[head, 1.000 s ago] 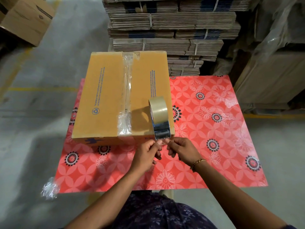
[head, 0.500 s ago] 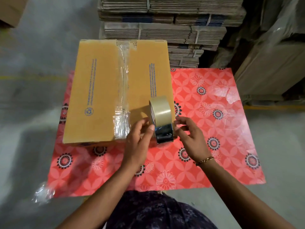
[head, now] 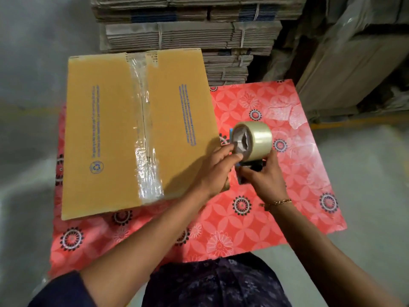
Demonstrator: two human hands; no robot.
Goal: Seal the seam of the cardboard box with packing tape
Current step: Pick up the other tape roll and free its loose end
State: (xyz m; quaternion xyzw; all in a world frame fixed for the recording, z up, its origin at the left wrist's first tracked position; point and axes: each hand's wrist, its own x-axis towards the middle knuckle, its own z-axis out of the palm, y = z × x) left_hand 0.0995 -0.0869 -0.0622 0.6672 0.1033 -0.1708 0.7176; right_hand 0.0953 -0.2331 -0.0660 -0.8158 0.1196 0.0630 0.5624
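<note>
"Two hands on what?"
"My left hand point(head: 218, 167) and right hand point(head: 264, 180) both grip the tape roll point(head: 252, 140), just right of the box point(head: 137, 131)."
"And the box?"
"On the red mat point(head: 287, 213), seam taped."

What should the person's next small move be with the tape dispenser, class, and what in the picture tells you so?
Probably carry the tape dispenser back over the cardboard box to a seam end. Both the left hand and the right hand hold it, right of the box, above the red patterned mat. Clear tape already runs along the seam, crumpled at the near end, which may need another strip.
</note>
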